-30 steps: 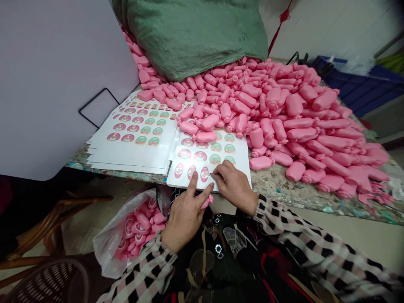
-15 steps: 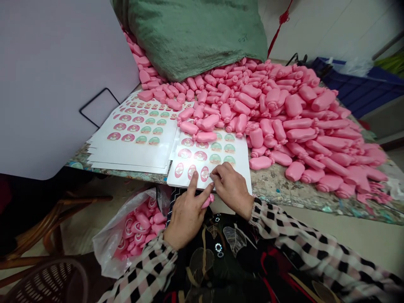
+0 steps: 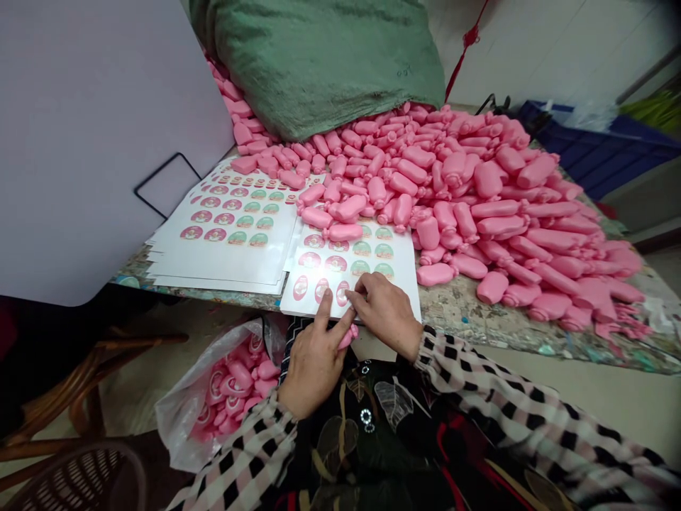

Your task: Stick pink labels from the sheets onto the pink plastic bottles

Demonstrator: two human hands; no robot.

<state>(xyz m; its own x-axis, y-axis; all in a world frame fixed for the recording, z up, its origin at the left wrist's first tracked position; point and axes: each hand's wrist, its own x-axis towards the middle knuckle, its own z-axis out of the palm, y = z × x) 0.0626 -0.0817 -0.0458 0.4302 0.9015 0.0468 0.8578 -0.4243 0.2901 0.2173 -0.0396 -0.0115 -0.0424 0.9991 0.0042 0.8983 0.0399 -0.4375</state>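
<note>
My left hand (image 3: 313,365) is curled around a small pink plastic bottle (image 3: 348,336), of which only one end shows. Its index finger stretches out and presses on the sticker sheet (image 3: 407,294) at the table's edge. Across from it, my right hand (image 3: 388,310) has thumb and index finger pinched at the right edge of an oval pink sticker (image 3: 342,291) in the sheet's bottom row. The fingertips partly cover that edge, so how far it is lifted cannot be made out. More pink and green stickers fill the rows above.
A large heap of pink bottles (image 3: 489,177) covers the table, some lying on the sheet's top. Left of it is a stack of sticker sheets (image 3: 213,266). A green sack (image 3: 330,64) rests behind. Below, a clear plastic bag (image 3: 178,419) holds labelled pink bottles.
My right thumb and index finger have shifted slightly at the sticker's edge. My left hand stays nearly still with the bottle. The whole view has moved a little.
</note>
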